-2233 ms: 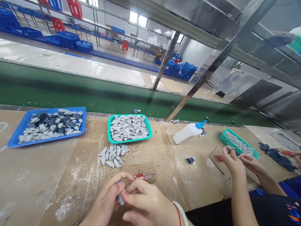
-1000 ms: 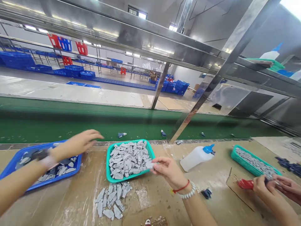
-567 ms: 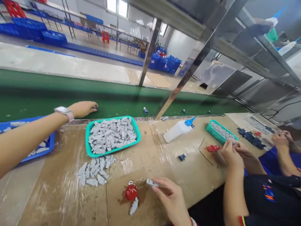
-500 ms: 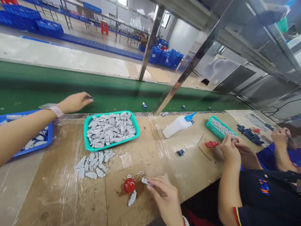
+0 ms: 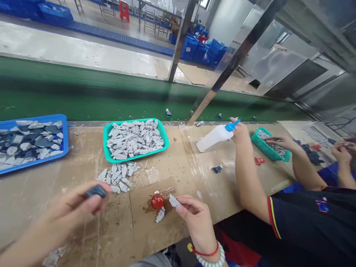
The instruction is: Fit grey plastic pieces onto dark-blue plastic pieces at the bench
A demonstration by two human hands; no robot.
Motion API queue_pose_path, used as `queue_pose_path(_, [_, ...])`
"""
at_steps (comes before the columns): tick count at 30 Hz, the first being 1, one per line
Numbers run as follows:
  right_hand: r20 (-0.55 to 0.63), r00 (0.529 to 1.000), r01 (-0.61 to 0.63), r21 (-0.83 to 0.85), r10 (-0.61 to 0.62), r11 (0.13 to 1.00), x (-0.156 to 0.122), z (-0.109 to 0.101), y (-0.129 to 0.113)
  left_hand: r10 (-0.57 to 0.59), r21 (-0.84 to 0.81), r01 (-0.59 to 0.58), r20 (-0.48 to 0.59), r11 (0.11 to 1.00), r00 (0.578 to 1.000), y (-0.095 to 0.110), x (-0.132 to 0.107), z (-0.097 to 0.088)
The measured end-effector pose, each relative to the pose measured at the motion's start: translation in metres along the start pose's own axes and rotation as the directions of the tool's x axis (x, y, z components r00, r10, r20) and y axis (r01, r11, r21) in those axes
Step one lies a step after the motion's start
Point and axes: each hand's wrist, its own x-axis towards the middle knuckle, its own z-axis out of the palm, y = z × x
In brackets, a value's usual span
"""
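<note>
My left hand [image 5: 79,207], blurred by motion, pinches a small dark blue-grey plastic part [image 5: 96,191] over the left of the bench. Between the thumb and fingers of my right hand [image 5: 196,218] is a light grey plastic piece [image 5: 174,201]. Just left of it a small round red container [image 5: 157,201] sits on a wet cardboard patch, with another grey piece [image 5: 160,214] lying against its lower side. A loose pile of grey pieces [image 5: 122,177] lies in front of a turquoise basket [image 5: 136,157] heaped with more of them.
A blue tray [image 5: 65,135] of mixed grey and dark parts stands at left. A white bottle [image 5: 213,139] with a blue nozzle leans beside a co-worker's hand [image 5: 240,131]. Behind the bench runs a green belt [image 5: 83,100], with a slanted metal post [image 5: 205,100] near it.
My left hand has come back from over the green belt toward me, carrying the dark part. My right hand still holds its grey piece. The co-worker's arm has reached to the bottle.
</note>
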Motion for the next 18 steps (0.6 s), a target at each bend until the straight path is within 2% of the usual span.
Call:
queue_pose_path(2, [0.064,0.998,-0.030,0.157,0.020,0.987,0.007,0.012,-0.012,0.030,-0.035,-0.026,0.119,0.999,0.993,0.020,-0.005,0.034])
queue_pose_path(3, [0.092,0.996,-0.019,0.180,0.002,0.983,0.009,0.019,-0.018,0.039,-0.053,-0.031,0.151,0.998,0.988,0.031,-0.006,0.047])
queue_pose_path(6, [0.129,0.984,0.115,0.088,-0.125,0.990,0.009,0.039,-0.034,0.075,-0.140,-0.050,0.181,0.989,0.981,0.060,-0.007,0.071])
queue_pose_path(9, [0.136,0.955,0.271,-0.027,-0.265,0.962,0.005,0.052,-0.044,0.141,-0.228,-0.101,0.163,0.968,0.977,0.072,-0.009,0.078])
queue_pose_path(12, [0.156,0.923,0.369,-0.093,-0.352,0.925,0.001,0.057,-0.048,0.157,-0.263,-0.117,0.138,0.958,0.978,0.071,-0.011,0.081])
queue_pose_path(18, [0.189,0.855,0.515,-0.210,-0.483,0.831,-0.006,0.059,-0.043,0.109,-0.256,-0.081,0.098,0.963,0.989,0.067,-0.013,0.091])
